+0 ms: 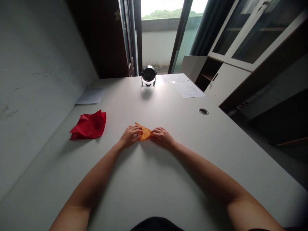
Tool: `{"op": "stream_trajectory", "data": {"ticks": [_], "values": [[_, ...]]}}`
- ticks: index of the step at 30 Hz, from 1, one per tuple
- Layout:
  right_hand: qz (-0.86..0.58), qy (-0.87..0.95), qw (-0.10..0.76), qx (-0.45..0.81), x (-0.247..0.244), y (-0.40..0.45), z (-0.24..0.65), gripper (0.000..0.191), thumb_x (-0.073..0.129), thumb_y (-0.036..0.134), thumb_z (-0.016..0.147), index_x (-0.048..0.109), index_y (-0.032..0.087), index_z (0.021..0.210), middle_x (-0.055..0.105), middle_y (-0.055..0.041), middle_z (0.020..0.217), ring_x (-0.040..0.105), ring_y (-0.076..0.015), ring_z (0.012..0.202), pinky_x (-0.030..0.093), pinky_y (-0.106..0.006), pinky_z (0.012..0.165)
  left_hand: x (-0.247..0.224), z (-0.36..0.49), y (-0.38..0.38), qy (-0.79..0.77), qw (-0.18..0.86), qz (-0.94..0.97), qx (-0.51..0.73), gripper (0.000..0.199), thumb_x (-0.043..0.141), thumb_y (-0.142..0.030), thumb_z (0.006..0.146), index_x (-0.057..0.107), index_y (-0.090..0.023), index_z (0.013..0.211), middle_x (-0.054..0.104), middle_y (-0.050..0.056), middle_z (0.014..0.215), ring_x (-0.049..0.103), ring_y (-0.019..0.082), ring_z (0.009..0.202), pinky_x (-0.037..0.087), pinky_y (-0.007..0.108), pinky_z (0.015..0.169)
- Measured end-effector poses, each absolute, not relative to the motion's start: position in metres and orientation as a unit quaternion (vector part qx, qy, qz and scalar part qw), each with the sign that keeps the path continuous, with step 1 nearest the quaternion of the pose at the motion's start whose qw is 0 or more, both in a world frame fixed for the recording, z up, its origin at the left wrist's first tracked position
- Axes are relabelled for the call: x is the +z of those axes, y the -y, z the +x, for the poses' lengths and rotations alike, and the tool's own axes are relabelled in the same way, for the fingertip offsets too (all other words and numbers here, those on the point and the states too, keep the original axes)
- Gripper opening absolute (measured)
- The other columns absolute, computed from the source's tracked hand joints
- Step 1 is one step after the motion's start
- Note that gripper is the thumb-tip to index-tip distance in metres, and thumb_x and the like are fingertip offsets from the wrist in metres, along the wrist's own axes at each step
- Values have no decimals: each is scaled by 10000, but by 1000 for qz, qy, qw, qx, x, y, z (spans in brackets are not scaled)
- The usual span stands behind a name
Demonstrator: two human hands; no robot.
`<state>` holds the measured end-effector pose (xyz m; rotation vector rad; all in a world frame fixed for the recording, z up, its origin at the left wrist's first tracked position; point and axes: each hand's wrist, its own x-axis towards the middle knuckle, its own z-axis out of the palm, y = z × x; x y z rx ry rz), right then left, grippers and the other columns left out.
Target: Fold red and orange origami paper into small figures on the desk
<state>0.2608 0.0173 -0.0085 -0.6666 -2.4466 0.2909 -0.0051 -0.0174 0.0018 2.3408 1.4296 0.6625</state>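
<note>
A small piece of folded orange paper (pixel 144 133) lies on the white table (pixel 149 186), between my two hands. My left hand (pixel 130 136) grips its left side, with the fingers over the paper and the thumb near its lower edge. At the right corner, my right hand (pixel 162 137) pinches the paper between bent fingers. The paper's top left point sticks up past my left fingers. Parts of both its sides are hidden under my hands.
Creased red paper (pixel 90 125) rests at the left. A round black device on a stand (pixel 148 75) stands at the far edge. Printed sheets (pixel 189 89) lie at the far right, another sheet (pixel 91 95) at the far left. A cable hole (pixel 203 111) is at the right.
</note>
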Motion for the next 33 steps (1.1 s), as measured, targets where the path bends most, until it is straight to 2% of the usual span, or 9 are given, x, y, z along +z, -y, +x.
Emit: {"op": "stream_trajectory", "data": {"ticks": [3, 6, 11, 16, 19, 24, 28, 33], "values": [[-286, 907, 285, 122, -9, -19, 262, 232, 549, 365, 987, 717, 232, 897, 693, -59, 899, 594, -176, 846, 465, -319, 826, 7, -6, 20, -488, 185, 823, 223, 173, 641, -381, 883, 689, -278, 1013, 617, 40, 1388, 422, 276, 1419, 228, 544, 1196], [-326, 898, 272, 114, -9, -21, 264, 259, 586, 387, 966, 677, 211, 798, 659, -51, 841, 557, -175, 804, 439, -311, 796, 9, -6, 20, -484, 186, 826, 220, 178, 675, -378, 856, 666, -264, 993, 602, 46, 1406, 382, 282, 1447, 231, 548, 1192], [-395, 868, 276, 123, -11, -23, 264, 171, 644, 351, 931, 664, 216, 828, 669, -20, 791, 564, -178, 785, 414, -319, 801, 10, -5, 20, -487, 201, 820, 225, 144, 576, -379, 928, 654, -259, 941, 607, 50, 1398, 418, 267, 1424, 217, 544, 1195], [-430, 852, 277, 114, -13, -24, 264, 201, 662, 356, 918, 656, 220, 771, 668, -19, 760, 561, -192, 787, 403, -326, 781, 8, -5, 20, -487, 202, 820, 225, 195, 658, -440, 878, 628, -249, 903, 594, 54, 1414, 429, 281, 1413, 199, 562, 1198], [-440, 849, 277, 98, -15, -24, 264, 129, 680, 345, 904, 675, 228, 849, 672, -30, 791, 563, -207, 812, 408, -337, 788, 5, -5, 19, -486, 184, 824, 226, 184, 690, -411, 859, 649, -256, 950, 608, 59, 1395, 431, 286, 1409, 213, 561, 1197], [-430, 855, 280, 75, -17, -24, 263, 112, 667, 314, 913, 689, 243, 997, 666, -53, 874, 564, -230, 867, 421, -357, 815, 0, -5, 16, -459, 148, 844, 233, 407, 675, -354, 885, 629, -321, 1288, 559, 68, 1449, 465, 266, 1382, 289, 502, 1181], [-412, 867, 276, 52, -13, -19, 262, 113, 595, 287, 958, 690, 232, 988, 645, -72, 919, 551, -235, 901, 424, -369, 843, -2, -4, 16, -441, 124, 864, 207, 278, 576, -343, 961, 694, -377, 1211, 596, 40, 1410, 509, 246, 1342, 303, 503, 1166], [-383, 866, 318, 33, -3, -11, 260, 172, 544, 305, 981, 683, 228, 1046, 612, -96, 1021, 523, -248, 949, 422, -393, 874, -2, 0, 19, -453, 110, 861, 203, 310, 568, -329, 965, 677, -372, 1253, 589, 49, 1421, 482, 255, 1368, 313, 512, 1169]]}}
